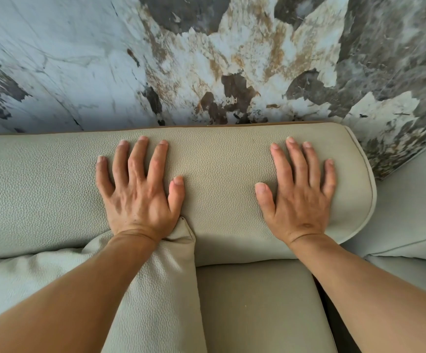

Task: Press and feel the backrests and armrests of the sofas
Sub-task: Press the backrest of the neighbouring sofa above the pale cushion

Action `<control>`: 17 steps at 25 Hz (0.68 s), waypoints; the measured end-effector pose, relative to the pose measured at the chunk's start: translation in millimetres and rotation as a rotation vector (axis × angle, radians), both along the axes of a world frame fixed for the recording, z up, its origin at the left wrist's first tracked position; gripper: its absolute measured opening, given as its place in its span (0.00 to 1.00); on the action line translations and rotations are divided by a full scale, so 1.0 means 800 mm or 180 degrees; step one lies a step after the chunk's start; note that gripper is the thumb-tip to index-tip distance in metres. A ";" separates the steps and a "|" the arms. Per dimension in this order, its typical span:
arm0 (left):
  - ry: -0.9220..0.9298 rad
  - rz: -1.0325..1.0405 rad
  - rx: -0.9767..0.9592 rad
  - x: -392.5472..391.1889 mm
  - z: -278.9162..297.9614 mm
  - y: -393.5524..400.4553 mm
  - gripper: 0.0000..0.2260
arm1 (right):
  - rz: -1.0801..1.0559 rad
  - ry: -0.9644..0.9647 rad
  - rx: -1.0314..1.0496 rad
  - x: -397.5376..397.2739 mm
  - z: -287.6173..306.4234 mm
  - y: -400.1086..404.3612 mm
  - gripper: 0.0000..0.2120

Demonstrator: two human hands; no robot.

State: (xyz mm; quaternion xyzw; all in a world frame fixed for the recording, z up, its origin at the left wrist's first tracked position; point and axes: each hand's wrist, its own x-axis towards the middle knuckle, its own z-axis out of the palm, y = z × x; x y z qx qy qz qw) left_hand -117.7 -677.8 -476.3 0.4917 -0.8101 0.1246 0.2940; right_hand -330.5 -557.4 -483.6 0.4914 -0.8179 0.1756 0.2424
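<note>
A pale grey-green pebbled leather backrest point(219, 161) runs across the middle of the view, ending in a piped rounded edge at the right. My left hand point(140, 189) lies flat on its top, palm down, fingers spread. My right hand point(299, 192) lies flat the same way nearer the backrest's right end. Neither hand holds anything. The seat cushion point(257, 307) shows below, between my forearms.
A loose cushion point(163, 289) of the same leather leans against the backrest under my left wrist. A second sofa section point(410, 220) adjoins at the right. Behind the backrest stands a marble-patterned wall point(206, 59) in white, brown and grey.
</note>
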 end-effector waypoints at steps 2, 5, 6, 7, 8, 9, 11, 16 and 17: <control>0.0003 0.0004 0.0029 -0.003 0.000 -0.008 0.26 | 0.0013 0.0030 -0.0008 -0.005 0.000 -0.008 0.32; 0.0018 0.0018 0.0050 -0.008 0.000 -0.016 0.27 | 0.0018 0.0036 -0.0047 -0.010 0.001 -0.020 0.32; 0.0015 0.0007 0.0056 -0.009 0.000 -0.019 0.27 | 0.0016 0.0050 -0.0059 -0.011 0.001 -0.025 0.32; 0.0026 -0.0014 0.0045 -0.011 0.001 -0.022 0.27 | 0.0001 0.0074 -0.0075 -0.014 -0.001 -0.028 0.32; 0.0033 -0.0035 0.0026 -0.015 0.001 -0.022 0.27 | -0.0004 0.0094 -0.0083 -0.017 -0.002 -0.028 0.32; 0.0032 -0.0049 0.0021 -0.014 0.000 -0.025 0.27 | 0.0004 0.0096 -0.0089 -0.017 -0.004 -0.031 0.32; 0.0056 -0.0087 0.0026 -0.011 -0.001 -0.025 0.27 | -0.0017 0.0106 -0.0133 -0.015 -0.005 -0.032 0.32; 0.0051 -0.0104 0.0112 -0.010 0.001 -0.025 0.27 | -0.0040 0.0166 -0.0141 -0.015 -0.006 -0.034 0.32; 0.0065 -0.0103 0.0122 -0.010 0.002 -0.024 0.27 | -0.0036 0.0183 -0.0152 -0.017 -0.007 -0.034 0.32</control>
